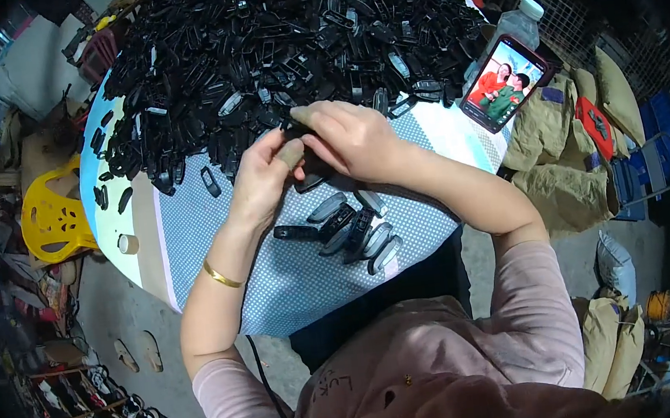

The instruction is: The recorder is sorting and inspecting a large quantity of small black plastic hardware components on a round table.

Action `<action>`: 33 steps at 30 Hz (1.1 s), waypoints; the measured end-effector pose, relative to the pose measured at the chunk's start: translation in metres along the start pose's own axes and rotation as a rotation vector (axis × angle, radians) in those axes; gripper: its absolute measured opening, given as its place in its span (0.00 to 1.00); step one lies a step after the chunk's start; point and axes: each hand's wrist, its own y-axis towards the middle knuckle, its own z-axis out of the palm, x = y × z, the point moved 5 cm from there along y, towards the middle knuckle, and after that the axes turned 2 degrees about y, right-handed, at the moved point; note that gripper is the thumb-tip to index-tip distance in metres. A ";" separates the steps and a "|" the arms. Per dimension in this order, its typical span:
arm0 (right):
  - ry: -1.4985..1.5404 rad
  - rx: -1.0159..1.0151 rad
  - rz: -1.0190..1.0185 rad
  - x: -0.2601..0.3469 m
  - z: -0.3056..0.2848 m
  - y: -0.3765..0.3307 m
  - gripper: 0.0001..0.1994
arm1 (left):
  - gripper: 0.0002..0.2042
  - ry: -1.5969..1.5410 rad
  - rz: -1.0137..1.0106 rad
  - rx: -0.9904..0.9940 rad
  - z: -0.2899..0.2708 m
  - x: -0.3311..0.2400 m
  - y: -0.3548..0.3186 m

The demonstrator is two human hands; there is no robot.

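Two, yours: left hand (259, 174), right hand (356, 137), both pinched around one dark piece (292, 130); apparently mid-handling, next move calling for steady pressure.

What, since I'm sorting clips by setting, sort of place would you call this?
Probably a small workshop, perhaps in a home: black pieces lie heaped on a cloth-covered table, brown sacks stand at the right, and slippers lie at lower left.
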 end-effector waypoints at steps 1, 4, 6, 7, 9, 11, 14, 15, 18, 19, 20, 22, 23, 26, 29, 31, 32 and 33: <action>0.066 -0.005 0.012 -0.002 -0.001 0.001 0.12 | 0.10 -0.002 0.034 -0.043 -0.001 -0.003 0.000; 0.335 -0.021 0.101 -0.006 -0.003 0.002 0.12 | 0.14 -0.022 0.115 -0.142 0.000 -0.012 -0.001; 0.361 -0.016 0.140 -0.003 0.000 -0.002 0.11 | 0.15 -0.028 0.196 -0.237 -0.005 -0.017 -0.004; 0.408 -0.001 0.220 -0.003 0.001 -0.002 0.11 | 0.17 -0.041 0.194 -0.230 -0.008 -0.016 -0.002; 0.438 -0.033 0.348 -0.010 -0.004 -0.004 0.13 | 0.16 0.019 0.207 -0.248 -0.009 -0.015 -0.002; 0.520 -0.117 0.420 -0.015 -0.003 -0.006 0.14 | 0.15 0.041 0.245 -0.282 -0.007 -0.018 -0.005; 0.465 0.055 0.382 -0.013 0.002 -0.005 0.15 | 0.16 0.049 0.243 -0.290 -0.011 -0.017 -0.005; 0.443 0.022 0.332 -0.012 0.003 -0.005 0.15 | 0.16 0.038 0.232 -0.300 -0.012 -0.016 -0.005; 0.384 0.027 0.302 -0.011 0.002 -0.005 0.13 | 0.16 0.039 0.245 -0.280 -0.012 -0.015 -0.005; 0.334 0.033 0.280 -0.009 0.001 -0.004 0.12 | 0.16 0.039 0.246 -0.278 -0.010 -0.014 -0.004; 0.331 0.031 0.281 -0.009 0.000 -0.004 0.12 | 0.16 0.008 0.247 -0.285 -0.008 -0.013 -0.004; 0.213 0.012 0.172 -0.005 -0.002 -0.004 0.12 | 0.16 -0.025 0.246 -0.280 -0.003 -0.013 -0.003; 0.237 0.011 0.199 -0.004 -0.002 -0.004 0.12 | 0.16 0.017 0.248 -0.294 0.000 -0.017 -0.005; 0.404 0.051 0.427 -0.014 0.005 -0.006 0.14 | 0.16 -0.032 0.260 -0.238 0.002 -0.022 -0.008; 0.654 0.258 0.576 -0.022 0.016 -0.011 0.17 | 0.15 0.007 0.281 -0.205 -0.001 -0.028 -0.008; 0.833 0.360 0.692 -0.019 0.021 -0.014 0.16 | 0.15 0.021 0.265 -0.166 -0.004 -0.028 -0.008; 0.833 0.359 0.694 -0.018 0.021 -0.016 0.16 | 0.14 0.038 0.248 -0.138 -0.004 -0.026 -0.007; 0.769 0.337 0.644 -0.017 0.019 -0.015 0.15 | 0.14 -0.037 0.220 -0.140 -0.004 -0.024 -0.006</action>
